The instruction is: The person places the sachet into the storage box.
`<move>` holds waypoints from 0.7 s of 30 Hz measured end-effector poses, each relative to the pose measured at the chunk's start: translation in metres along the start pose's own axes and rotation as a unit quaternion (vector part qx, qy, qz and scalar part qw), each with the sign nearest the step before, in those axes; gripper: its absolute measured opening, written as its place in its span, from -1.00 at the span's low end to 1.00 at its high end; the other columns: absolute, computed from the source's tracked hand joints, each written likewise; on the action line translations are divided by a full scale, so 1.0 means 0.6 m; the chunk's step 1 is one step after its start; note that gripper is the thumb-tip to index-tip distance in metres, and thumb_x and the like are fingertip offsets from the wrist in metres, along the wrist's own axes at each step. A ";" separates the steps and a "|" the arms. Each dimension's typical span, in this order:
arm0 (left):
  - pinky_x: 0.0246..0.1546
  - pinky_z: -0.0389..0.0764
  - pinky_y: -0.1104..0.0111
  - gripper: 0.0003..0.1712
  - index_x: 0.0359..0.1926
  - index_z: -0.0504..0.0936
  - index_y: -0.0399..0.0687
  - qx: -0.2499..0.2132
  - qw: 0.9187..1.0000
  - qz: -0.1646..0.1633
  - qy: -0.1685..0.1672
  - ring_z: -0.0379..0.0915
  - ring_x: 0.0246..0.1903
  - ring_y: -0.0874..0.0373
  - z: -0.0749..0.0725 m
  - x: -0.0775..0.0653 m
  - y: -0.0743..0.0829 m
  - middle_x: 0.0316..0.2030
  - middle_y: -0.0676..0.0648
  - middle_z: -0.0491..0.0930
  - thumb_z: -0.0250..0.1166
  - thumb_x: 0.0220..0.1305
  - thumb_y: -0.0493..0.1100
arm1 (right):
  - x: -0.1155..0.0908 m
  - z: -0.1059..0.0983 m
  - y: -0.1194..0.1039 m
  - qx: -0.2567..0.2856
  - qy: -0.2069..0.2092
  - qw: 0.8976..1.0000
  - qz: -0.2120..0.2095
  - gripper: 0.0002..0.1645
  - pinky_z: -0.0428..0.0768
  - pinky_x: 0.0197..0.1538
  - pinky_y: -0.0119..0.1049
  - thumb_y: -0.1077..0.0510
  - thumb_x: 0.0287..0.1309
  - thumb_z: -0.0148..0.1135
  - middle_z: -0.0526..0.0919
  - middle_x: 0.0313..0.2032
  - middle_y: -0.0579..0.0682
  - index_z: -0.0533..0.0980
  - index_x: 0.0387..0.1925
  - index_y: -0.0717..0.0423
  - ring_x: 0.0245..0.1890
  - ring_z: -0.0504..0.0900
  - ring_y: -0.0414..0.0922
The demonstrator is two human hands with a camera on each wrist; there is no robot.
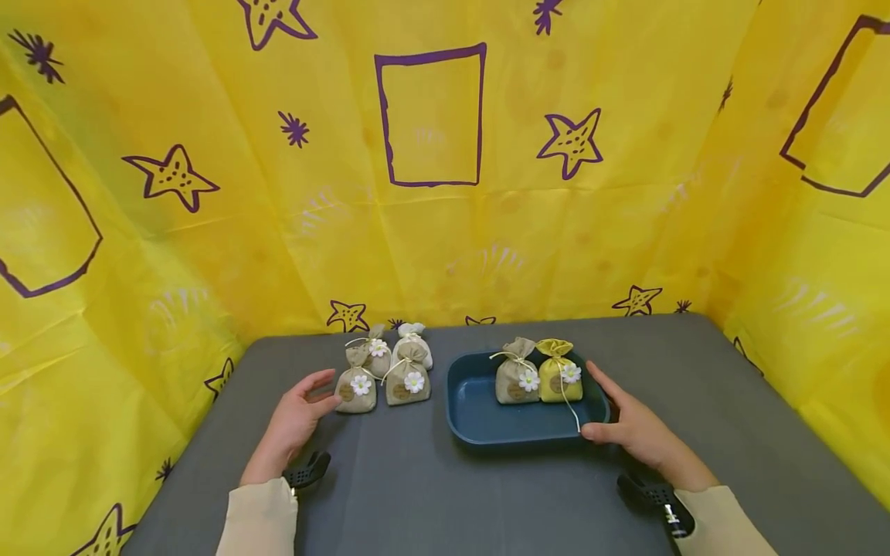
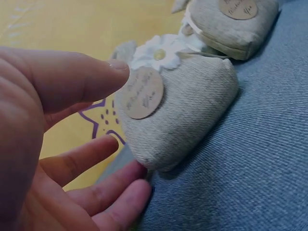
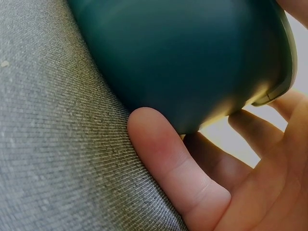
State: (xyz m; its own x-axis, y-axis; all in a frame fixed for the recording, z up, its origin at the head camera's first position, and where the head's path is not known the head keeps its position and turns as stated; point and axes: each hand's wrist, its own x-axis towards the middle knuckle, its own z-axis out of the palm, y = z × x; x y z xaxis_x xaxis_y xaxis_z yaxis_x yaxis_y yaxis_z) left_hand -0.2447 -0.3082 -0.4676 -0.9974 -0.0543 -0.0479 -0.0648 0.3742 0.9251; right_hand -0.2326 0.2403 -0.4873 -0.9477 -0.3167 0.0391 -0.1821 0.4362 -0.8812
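Note:
In the head view, my left hand (image 1: 295,417) is beside a beige cloth sachet (image 1: 357,392) with a white flower and a round brown label. The left wrist view shows thumb and fingers spread around the near end of this sachet (image 2: 192,101); fingertips are at its lower corner, and whether they touch cannot be told. With my right hand (image 1: 636,432) I hold the right end of a dark blue tray (image 1: 480,444), thumb at the front corner and fingers behind. A beige sachet (image 1: 517,378) and a yellow sachet (image 1: 556,378) stand upright in the tray.
Behind and beside the left sachet stand another beige sachet (image 1: 406,382), one farther back (image 1: 375,351) and a white sachet (image 1: 417,347). All are on the grey tabletop (image 1: 417,502). A yellow patterned cloth (image 1: 431,255) hangs around the table's back and sides.

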 end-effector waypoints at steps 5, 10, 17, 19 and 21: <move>0.24 0.29 -0.09 -0.33 0.42 0.31 -0.20 -0.012 1.000 0.008 -0.004 0.25 0.29 -0.30 0.007 0.005 -0.002 0.38 -0.30 0.26 0.32 0.35 -0.26 | 0.001 -0.001 -0.003 -0.009 -0.002 1.000 0.001 0.21 0.14 0.22 0.41 0.04 0.12 0.44 -0.07 0.51 0.29 -0.13 0.60 -0.21 0.34 0.13 0.30; 0.25 0.28 -0.09 -0.36 0.40 0.36 -0.21 -0.018 1.000 0.006 0.003 0.25 0.29 -0.30 0.010 0.006 -0.002 0.37 -0.30 0.27 0.32 0.35 -0.28 | 0.001 -0.002 -0.003 -0.012 -0.003 1.000 0.000 0.22 0.11 0.21 0.44 0.04 0.12 0.45 -0.07 0.51 0.28 -0.14 0.59 -0.27 0.36 0.11 0.32; 0.15 0.42 0.04 -0.53 0.23 0.59 -0.18 0.018 1.000 0.022 0.009 0.36 0.22 -0.21 0.012 0.008 -0.014 0.30 -0.24 0.40 0.36 0.31 -0.24 | 0.003 -0.002 0.002 -0.008 -0.006 1.000 -0.002 0.23 0.07 0.22 0.45 0.06 0.11 0.46 -0.07 0.51 0.27 -0.14 0.59 -0.30 0.38 0.07 0.32; 0.10 0.46 0.09 -0.54 0.22 0.61 -0.15 0.038 0.999 0.033 0.006 0.39 0.18 -0.20 0.012 0.010 -0.016 0.30 -0.22 0.41 0.37 0.30 -0.26 | 0.003 -0.002 0.002 -0.006 -0.006 1.000 -0.001 0.23 0.07 0.22 0.45 0.06 0.11 0.46 -0.07 0.51 0.27 -0.14 0.59 -0.30 0.38 0.06 0.33; 0.08 0.46 0.09 -0.52 0.23 0.61 -0.10 0.056 0.998 0.038 0.001 0.40 0.17 -0.19 0.013 0.010 -0.017 0.30 -0.20 0.41 0.37 0.29 -0.26 | 0.003 -0.002 0.002 -0.007 -0.006 1.000 0.000 0.23 0.06 0.21 0.46 0.05 0.11 0.46 -0.07 0.51 0.27 -0.13 0.59 -0.31 0.39 0.05 0.33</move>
State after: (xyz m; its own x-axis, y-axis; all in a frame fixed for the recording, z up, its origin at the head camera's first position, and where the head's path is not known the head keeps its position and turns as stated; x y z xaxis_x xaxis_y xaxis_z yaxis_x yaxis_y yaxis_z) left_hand -0.2505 -0.3053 -0.4804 -0.9995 -0.0239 0.0228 0.0086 0.4786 0.8780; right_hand -0.2350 0.2413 -0.4878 -0.9447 -0.3262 0.0326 -0.1851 0.4486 -0.8744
